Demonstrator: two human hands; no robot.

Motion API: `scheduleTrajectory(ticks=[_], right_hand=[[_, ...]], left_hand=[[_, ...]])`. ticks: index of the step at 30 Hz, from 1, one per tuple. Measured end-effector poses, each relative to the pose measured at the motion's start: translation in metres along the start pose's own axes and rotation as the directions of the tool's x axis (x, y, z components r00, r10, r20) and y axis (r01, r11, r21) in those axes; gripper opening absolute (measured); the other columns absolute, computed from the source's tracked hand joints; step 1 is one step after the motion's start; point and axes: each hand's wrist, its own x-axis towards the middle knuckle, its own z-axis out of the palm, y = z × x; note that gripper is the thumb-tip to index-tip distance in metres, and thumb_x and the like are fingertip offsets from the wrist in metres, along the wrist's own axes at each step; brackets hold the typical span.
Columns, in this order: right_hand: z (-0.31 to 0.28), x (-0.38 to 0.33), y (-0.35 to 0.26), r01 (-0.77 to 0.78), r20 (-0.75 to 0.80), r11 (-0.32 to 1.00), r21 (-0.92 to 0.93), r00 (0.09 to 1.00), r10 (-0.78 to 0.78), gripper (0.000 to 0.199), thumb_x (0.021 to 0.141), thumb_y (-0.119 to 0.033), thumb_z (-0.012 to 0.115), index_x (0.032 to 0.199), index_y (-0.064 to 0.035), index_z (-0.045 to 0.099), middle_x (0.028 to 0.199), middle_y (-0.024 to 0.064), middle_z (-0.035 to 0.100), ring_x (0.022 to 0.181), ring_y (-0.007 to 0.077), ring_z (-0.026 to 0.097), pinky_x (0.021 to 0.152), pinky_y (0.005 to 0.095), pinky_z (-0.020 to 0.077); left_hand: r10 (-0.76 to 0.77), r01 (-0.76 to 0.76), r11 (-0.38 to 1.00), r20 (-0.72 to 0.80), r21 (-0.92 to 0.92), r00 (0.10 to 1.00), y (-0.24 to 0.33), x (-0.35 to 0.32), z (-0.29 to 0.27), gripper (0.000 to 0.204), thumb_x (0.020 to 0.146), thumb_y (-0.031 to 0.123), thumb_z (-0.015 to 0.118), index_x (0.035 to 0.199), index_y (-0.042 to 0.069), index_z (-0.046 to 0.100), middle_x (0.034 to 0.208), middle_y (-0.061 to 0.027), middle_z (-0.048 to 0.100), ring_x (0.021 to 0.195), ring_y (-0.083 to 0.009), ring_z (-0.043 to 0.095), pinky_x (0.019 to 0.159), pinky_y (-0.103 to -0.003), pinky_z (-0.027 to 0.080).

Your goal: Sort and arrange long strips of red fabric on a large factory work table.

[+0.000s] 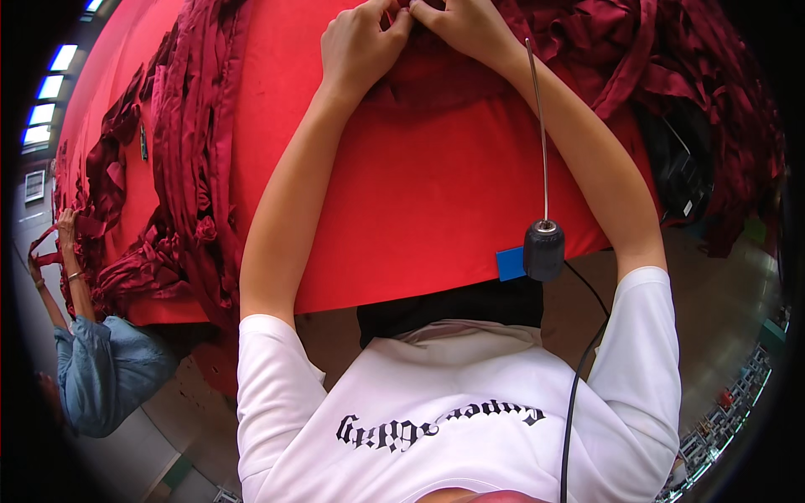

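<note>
A white shirt (pixel 470 402) fills the near view, with a dark knob (pixel 544 249) on a thin rod just past it at the near edge of the red surface (pixel 436 193). Both arms stretch to the far edge. The left hand (pixel 362 46) and right hand (pixel 465 25) each have the grip clenched, pinching dark red cloth (pixel 436 71) between them. More cloth strips (pixel 189 151) pile along the left edge, where another person (pixel 101 369) stands.
</note>
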Motion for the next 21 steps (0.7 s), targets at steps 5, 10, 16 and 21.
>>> scheduleTrajectory(ticks=[5, 10, 16, 21], right_hand=[[0.0011, -0.0002, 0.0009, 0.024, -0.01, 1.0, 0.015, 1.0, -0.024, 0.022, 0.088, -0.017, 0.062, 0.089, 0.0046, 0.062, 0.085, 0.0304, 0.064, 0.083, 0.046, 0.065, 0.068, 0.0505, 0.0499], [-0.0008, -0.0001, 0.0009, 0.027, -0.006, 0.999, -0.025, 1.0, -0.027, 0.022, 0.088, -0.018, 0.062, 0.088, 0.0045, 0.062, 0.085, 0.0304, 0.064, 0.083, 0.0461, 0.065, 0.068, 0.0508, 0.0499], [0.0034, 0.001, 0.0039, 0.041, -0.019, 0.999, 0.009, 0.999, -0.041, 0.022, 0.088, -0.018, 0.062, 0.089, 0.0041, 0.062, 0.084, 0.0302, 0.064, 0.082, 0.0461, 0.065, 0.067, 0.0511, 0.0498], [0.0001, -0.0016, -0.0006, 0.009, -0.003, 1.0, -0.016, 1.0, -0.009, 0.023, 0.088, -0.018, 0.062, 0.089, 0.0043, 0.062, 0.084, 0.03, 0.064, 0.083, 0.0457, 0.066, 0.068, 0.0506, 0.0502]], left_hand=[[-0.015, 0.015, 1.0, 0.013, 0.003, 1.0, 0.0004, 0.0, -0.0006, 0.025, 0.088, 0.03, 0.065, 0.083, 0.005, 0.065, 0.074, -0.0184, 0.067, 0.075, -0.0377, 0.068, 0.066, -0.048, 0.05], [-0.016, 0.016, 1.0, 0.014, -0.007, 1.0, 0.0018, 0.0001, -0.0014, 0.025, 0.088, 0.03, 0.065, 0.083, 0.005, 0.065, 0.075, -0.0185, 0.068, 0.076, -0.0375, 0.069, 0.066, -0.048, 0.051], [-0.003, 0.003, 1.0, 0.001, 0.019, 1.0, -0.001, 0.0002, 0.0003, 0.025, 0.088, 0.029, 0.065, 0.084, 0.005, 0.065, 0.076, -0.0184, 0.068, 0.076, -0.0377, 0.069, 0.068, -0.048, 0.051], [0.004, -0.004, 1.0, 0.008, 0.006, 1.0, -0.0004, 0.0, -0.0002, 0.025, 0.088, 0.029, 0.065, 0.084, 0.005, 0.065, 0.076, -0.0184, 0.068, 0.077, -0.0381, 0.068, 0.068, -0.048, 0.051]])
